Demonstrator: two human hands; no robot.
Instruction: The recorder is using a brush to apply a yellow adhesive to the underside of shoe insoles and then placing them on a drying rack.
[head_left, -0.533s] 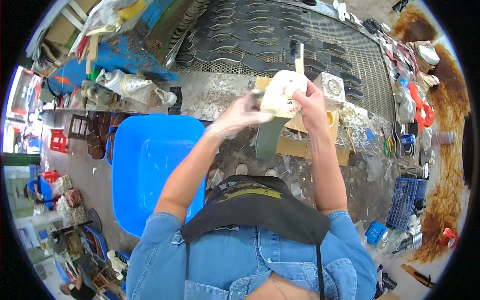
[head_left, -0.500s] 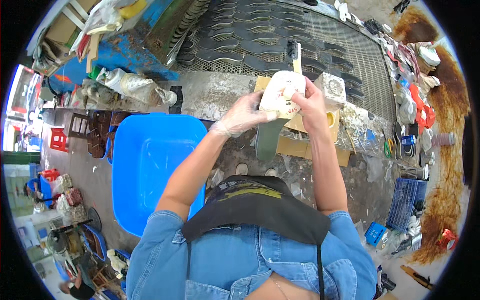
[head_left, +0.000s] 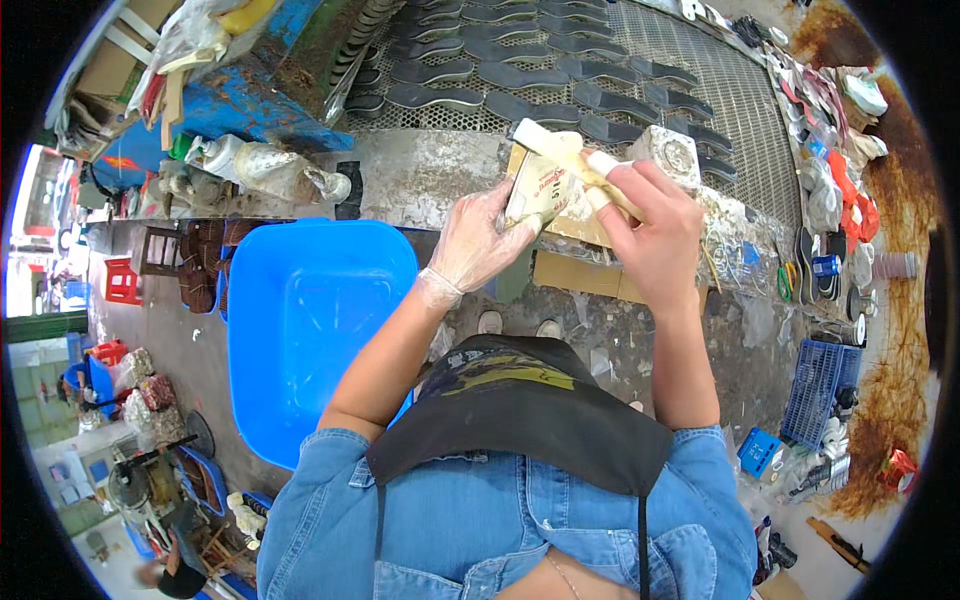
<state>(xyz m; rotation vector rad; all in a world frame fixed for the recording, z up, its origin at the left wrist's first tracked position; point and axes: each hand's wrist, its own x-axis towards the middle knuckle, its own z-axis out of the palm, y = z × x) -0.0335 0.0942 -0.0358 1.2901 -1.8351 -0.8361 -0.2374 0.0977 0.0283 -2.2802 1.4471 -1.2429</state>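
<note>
My left hand (head_left: 474, 235), in a thin clear glove, grips an insole (head_left: 540, 192) over the near edge of the bench. Its cream end bears print and is tilted up; a grey-green part (head_left: 514, 277) hangs below. My right hand (head_left: 650, 215), with white covers on some fingertips, is closed around the pale handle of a brush (head_left: 560, 150). The brush lies slantwise across the insole's upper edge, its dark bristle end to the left. Whether the bristles touch the insole I cannot tell. Behind the hands is a whitish, crusted block (head_left: 665, 158).
Rows of dark soles (head_left: 520, 76) lie on a metal mesh (head_left: 735, 90) at the back. A large blue tub (head_left: 245, 330) stands at left. Bottles (head_left: 270, 170) line the bench's left part. At right are scissors (head_left: 785, 280) and a blue crate (head_left: 815, 390).
My right hand has let go of the insole and taken hold of the brush, which stood upright behind it. My left hand keeps the insole, now tilted differently.
</note>
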